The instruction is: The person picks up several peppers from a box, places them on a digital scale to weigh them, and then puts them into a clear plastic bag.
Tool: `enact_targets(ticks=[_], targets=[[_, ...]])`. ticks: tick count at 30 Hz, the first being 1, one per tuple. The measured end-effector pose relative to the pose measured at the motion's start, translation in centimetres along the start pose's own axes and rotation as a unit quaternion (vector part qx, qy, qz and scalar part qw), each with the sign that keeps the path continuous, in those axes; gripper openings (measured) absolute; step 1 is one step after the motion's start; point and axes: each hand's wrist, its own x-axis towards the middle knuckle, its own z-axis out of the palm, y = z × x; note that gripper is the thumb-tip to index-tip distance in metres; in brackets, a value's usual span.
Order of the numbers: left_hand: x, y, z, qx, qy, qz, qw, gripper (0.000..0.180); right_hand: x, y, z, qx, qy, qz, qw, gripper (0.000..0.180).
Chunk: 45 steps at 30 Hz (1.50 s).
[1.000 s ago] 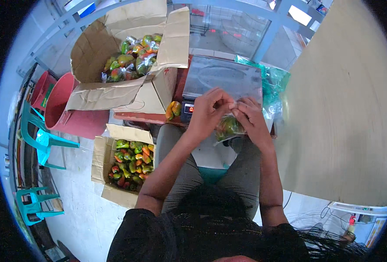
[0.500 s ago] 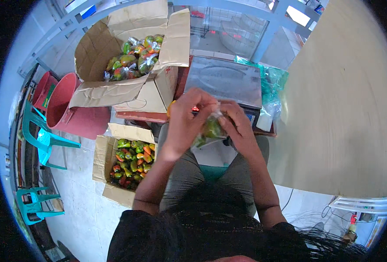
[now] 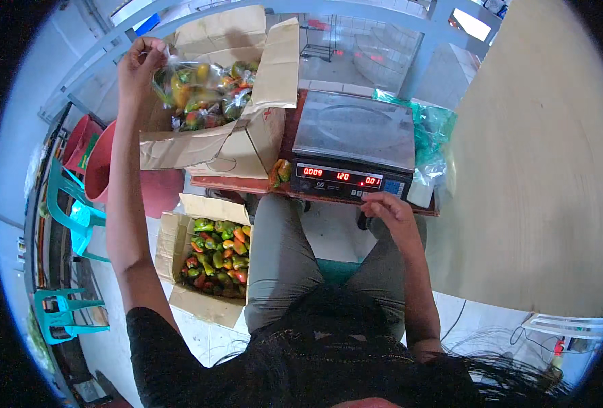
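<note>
My left hand [image 3: 141,61] pinches the gathered top of a clear plastic bag of bell peppers [image 3: 180,85], hanging over the open cardboard box [image 3: 274,64] at the upper left. Inside that box are several other bagged peppers [image 3: 243,75]. Close to the keypad of the digital scale [image 3: 352,132] is my right hand [image 3: 391,214], its fingers loosely bent with nothing seen in them; whether a fingertip touches a key I cannot tell. The scale's plate is bare and its red display is lit. A loose orange-green pepper [image 3: 279,174] lies left of the scale.
Below the table edge [image 3: 230,182], a second cardboard box [image 3: 172,248] holds many loose peppers. Pinkish-red tubs [image 3: 158,194] and teal plastic chairs [image 3: 63,313] stand at the left. Green plastic bags [image 3: 437,126] lie right of the scale, beside a large pale board [image 3: 532,163].
My left hand has carried the bag of peppers from in front of the scale up and left over the box. My right hand has let go of it and moved slightly right and down.
</note>
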Motion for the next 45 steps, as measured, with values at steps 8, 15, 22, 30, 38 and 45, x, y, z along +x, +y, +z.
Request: enact_targets(ticks=[8, 15, 22, 30, 38, 45], targets=[[-0.2, -14.9, -3.6, 0.439, -0.085, -0.048, 0.893, 0.019, -0.2, 1.0, -1.0, 0.023, 0.024, 0.035, 0.999, 0.022], [-3.1, -11.3, -0.6, 0.325, -0.109, -0.087, 0.935, 0.021, 0.2, 3.2, -3.2, -0.096, 0.132, 0.058, 0.985, 0.021], [-9.2, 5.7, 8.0, 0.096, -0.072, 0.013, 0.993, 0.010, 0.2, 13.1, -10.4, -0.311, 0.374, 0.147, 0.861, 0.014], [-24.1, 6.7, 17.8, 0.002, -0.270, 0.036, 0.962, 0.009, 2.5, 16.6, -12.7, -0.374, 0.348, 0.043, 0.859, 0.034], [-28.0, 8.7, 20.2, -0.091, -0.226, -0.221, 0.944, 0.008, 4.7, 13.6, -13.1, 0.230, 0.505, 0.089, 0.827, 0.030], [-30.1, 6.0, 21.7, -0.132, -0.288, -0.308, 0.897, 0.010, 3.0, 10.8, -11.9, 0.160, 0.432, -0.090, 0.883, 0.014]])
